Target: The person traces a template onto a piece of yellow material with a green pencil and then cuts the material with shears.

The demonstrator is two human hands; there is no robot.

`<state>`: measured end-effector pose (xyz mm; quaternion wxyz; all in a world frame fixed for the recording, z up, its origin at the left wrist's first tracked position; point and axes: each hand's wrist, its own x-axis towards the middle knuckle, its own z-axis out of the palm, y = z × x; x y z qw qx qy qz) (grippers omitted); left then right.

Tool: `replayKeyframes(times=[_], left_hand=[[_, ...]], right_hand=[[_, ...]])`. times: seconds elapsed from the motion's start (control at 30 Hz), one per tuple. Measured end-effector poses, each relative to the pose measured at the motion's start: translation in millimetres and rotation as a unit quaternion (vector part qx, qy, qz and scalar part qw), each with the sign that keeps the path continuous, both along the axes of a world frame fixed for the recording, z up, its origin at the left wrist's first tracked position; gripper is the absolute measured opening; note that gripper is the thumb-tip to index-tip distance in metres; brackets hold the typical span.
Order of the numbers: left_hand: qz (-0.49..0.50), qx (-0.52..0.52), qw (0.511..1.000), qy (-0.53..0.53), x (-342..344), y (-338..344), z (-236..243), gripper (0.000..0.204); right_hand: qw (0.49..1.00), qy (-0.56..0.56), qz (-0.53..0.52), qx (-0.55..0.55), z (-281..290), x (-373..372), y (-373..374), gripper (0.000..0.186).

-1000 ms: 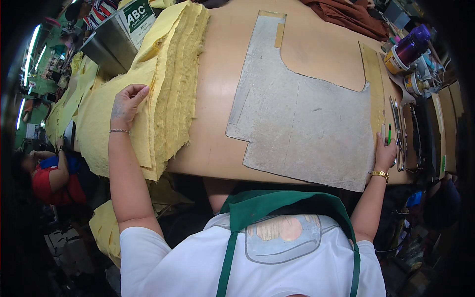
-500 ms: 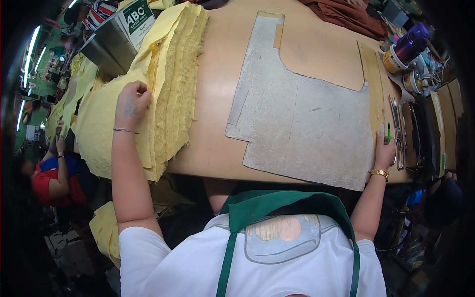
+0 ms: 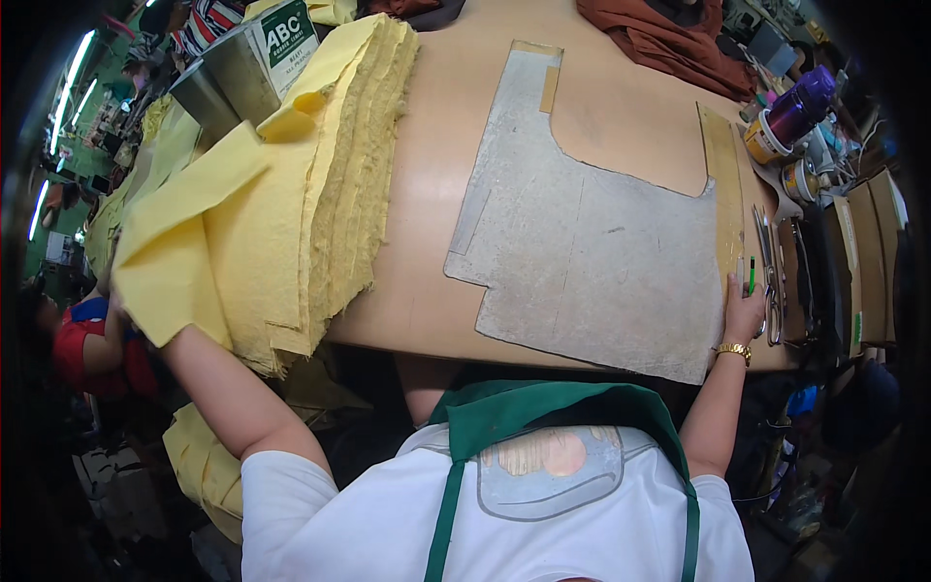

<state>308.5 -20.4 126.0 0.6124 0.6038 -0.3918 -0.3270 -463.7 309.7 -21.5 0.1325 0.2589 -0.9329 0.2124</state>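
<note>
My left forearm point(image 3: 233, 398) reaches to the left side of a thick stack of yellow fuzzy sheets point(image 3: 267, 281). A yellow top sheet point(image 3: 199, 184) is folded back over my left hand, so its fingers are hidden. On the table's right side, my right hand point(image 3: 745, 310) is closed around a slim green pen point(image 3: 752, 274) that points upward. It rests beside the right edge of a large grey pattern board point(image 3: 601, 242) with a notched outline and tan tape along its edges. Scissors point(image 3: 772, 291) lie just right of that hand.
A metal can point(image 3: 242, 82) stands behind the stack. Brown cloth point(image 3: 659, 44) lies at the far edge. A purple bottle point(image 3: 803, 102) stands among tubs at the right, near cardboard pieces point(image 3: 863, 252). Another person point(image 3: 92, 344) in red is at the far left.
My left hand has moved left and toward me, and the top yellow sheet is now folded back over it. My right hand stays by the board with the pen.
</note>
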Motion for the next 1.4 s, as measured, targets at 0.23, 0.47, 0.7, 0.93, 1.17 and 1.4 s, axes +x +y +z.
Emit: replayKeyframes(times=[0.23,0.47,0.7,0.93,1.17,1.4], left_hand=[[0.181,-0.144,0.962,-0.144,9,23,48,0.023],[0.138,-0.351,0.891,-0.252,-210,13,114,0.024],[-0.277,-0.365,0.889,0.014,-538,66,59,0.023],[-0.542,-0.162,0.656,-0.500,-539,117,-113,0.042],[-0.411,-0.126,0.700,-0.571,-403,91,-133,0.042],[-0.250,0.021,0.742,-0.622,-343,80,-118,0.058]], right_hand=[[1.000,0.011,-0.001,0.011,2,2,0,0.043],[1.000,0.008,0.004,0.001,3,12,-4,0.041],[0.998,-0.003,0.015,-0.053,7,9,0,0.039],[0.994,-0.005,0.032,-0.107,8,13,1,0.036],[0.964,-0.221,0.057,-0.135,22,10,-2,0.031],[0.989,-0.033,0.144,-0.016,20,-8,-42,0.037]])
